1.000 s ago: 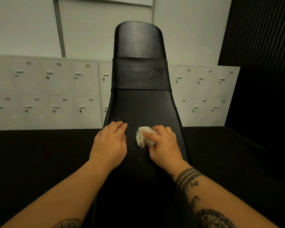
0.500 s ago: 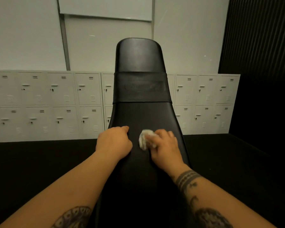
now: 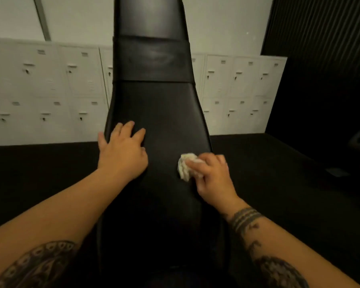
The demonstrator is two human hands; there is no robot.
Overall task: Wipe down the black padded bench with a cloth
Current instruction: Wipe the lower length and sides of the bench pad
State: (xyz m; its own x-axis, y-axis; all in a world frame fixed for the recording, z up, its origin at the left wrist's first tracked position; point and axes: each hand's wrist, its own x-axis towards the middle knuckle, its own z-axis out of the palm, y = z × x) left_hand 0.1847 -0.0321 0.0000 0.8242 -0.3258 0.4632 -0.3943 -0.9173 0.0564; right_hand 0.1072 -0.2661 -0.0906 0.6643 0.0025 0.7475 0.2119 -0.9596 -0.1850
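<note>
The black padded bench (image 3: 156,109) runs straight ahead of me, its inclined back rising out of the top of the frame, with a wide band across it. My left hand (image 3: 123,151) lies flat on the pad's left side, fingers spread and holding nothing. My right hand (image 3: 213,176) presses a crumpled white cloth (image 3: 185,166) onto the pad near its right edge; part of the cloth is hidden under my fingers. Both forearms reach in from the bottom of the frame.
A row of white lockers (image 3: 46,90) lines the wall behind the bench on both sides. Dark floor (image 3: 40,173) surrounds the bench. A black ribbed wall (image 3: 320,28) stands at the right, with a dim object low beside it.
My right hand has slid the cloth from the middle of the pad toward its right edge. My left hand has opened from curled to flat. The view has dipped, cutting off the bench top.
</note>
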